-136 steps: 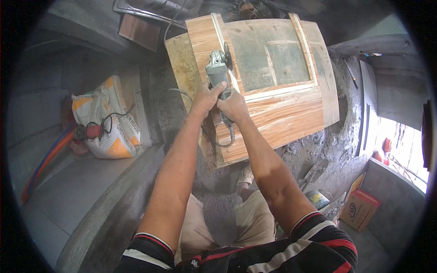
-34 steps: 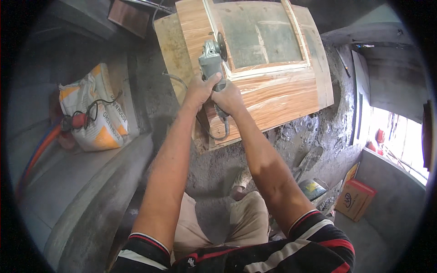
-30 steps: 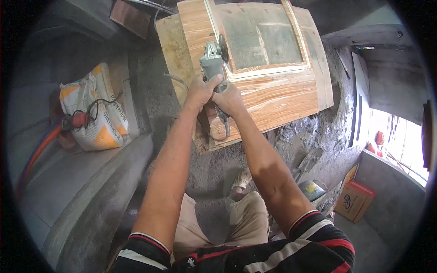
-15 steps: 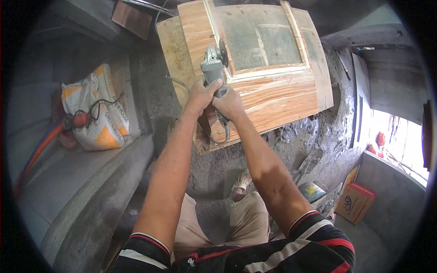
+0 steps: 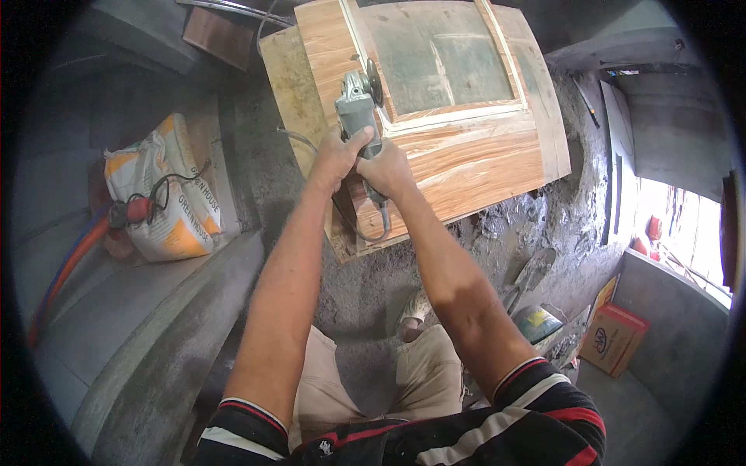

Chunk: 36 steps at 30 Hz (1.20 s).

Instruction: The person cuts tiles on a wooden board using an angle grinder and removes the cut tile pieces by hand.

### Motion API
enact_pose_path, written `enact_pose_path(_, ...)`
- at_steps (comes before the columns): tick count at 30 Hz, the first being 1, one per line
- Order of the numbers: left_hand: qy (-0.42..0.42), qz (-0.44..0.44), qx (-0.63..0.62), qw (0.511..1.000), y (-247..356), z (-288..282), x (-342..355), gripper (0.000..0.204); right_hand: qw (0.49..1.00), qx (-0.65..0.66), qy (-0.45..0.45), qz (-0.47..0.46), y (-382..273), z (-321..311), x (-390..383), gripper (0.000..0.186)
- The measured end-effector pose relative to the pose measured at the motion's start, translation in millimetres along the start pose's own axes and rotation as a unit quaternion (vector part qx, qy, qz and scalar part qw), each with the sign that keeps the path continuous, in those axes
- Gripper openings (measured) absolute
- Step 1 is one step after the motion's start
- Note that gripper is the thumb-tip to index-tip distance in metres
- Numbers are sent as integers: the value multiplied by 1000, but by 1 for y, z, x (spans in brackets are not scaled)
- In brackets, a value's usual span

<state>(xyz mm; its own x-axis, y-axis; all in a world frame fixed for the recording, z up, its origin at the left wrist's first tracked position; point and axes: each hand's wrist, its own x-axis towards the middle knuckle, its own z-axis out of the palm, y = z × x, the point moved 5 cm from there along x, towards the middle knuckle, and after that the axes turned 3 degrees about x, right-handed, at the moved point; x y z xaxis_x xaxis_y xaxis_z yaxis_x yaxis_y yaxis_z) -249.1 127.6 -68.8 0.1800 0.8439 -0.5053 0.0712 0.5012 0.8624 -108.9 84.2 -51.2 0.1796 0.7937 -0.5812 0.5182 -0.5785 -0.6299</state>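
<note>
My left hand (image 5: pixel 334 161) and my right hand (image 5: pixel 387 171) both grip the grey body of an angle grinder (image 5: pixel 357 113). Its metal head points away from me, and a thin cutting disc (image 5: pixel 375 84) stands on edge at the head's right side. The disc is at the left pale strip of a wood-grain panel (image 5: pixel 474 163); whether it touches cannot be made out. Pale strips border a grey-green rectangular area (image 5: pixel 423 70) in the panel. From the grinder's rear a grey cord (image 5: pixel 386 221) loops down. Both hands' fingertips are partly hidden by the tool.
A larger board (image 5: pixel 284 74) lies under the panel. White and orange sacks (image 5: pixel 167 194) at left carry a red plug connector (image 5: pixel 140 210) and cord. Wet mortar (image 5: pixel 513 221), a trowel-like tool (image 5: pixel 536 268) and a cardboard box (image 5: pixel 614 339) are at right. A curved concrete ledge (image 5: pixel 167 334) runs lower left.
The whole view has shifted slightly. The grinder and both hands sit a little farther left and up in the picture, with the grip unchanged.
</note>
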Motion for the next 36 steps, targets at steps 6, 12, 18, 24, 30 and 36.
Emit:
enact_pose_path(6, -18, -11, 10, 1000, -4, 4, -10, 63, 1000, 5, 3, -5, 7, -1, -5, 75)
enact_pose_path(12, -4, -8, 3, 1000, -4, 4, -13, 63, 1000, -4, -12, 11, 3, -2, -10, 75)
enact_pose_path(18, -2, 2, 16, 1000, -1, 7, -22, 61, 1000, -8, -8, 10, 10, -2, -16, 75)
enact_pose_path(24, -2, 4, 15, 1000, -10, 5, -21, 56, 999, -23, -23, 42, 11, 0, -20, 76)
enact_pose_path(30, -4, 5, 11, 1000, -13, 8, -27, 63, 998, -20, -39, 40, 19, 2, -22, 80)
enact_pose_path(36, 1, -6, 29, 1000, -18, 6, -30, 67, 998, -32, -30, 38, 21, 5, -26, 88)
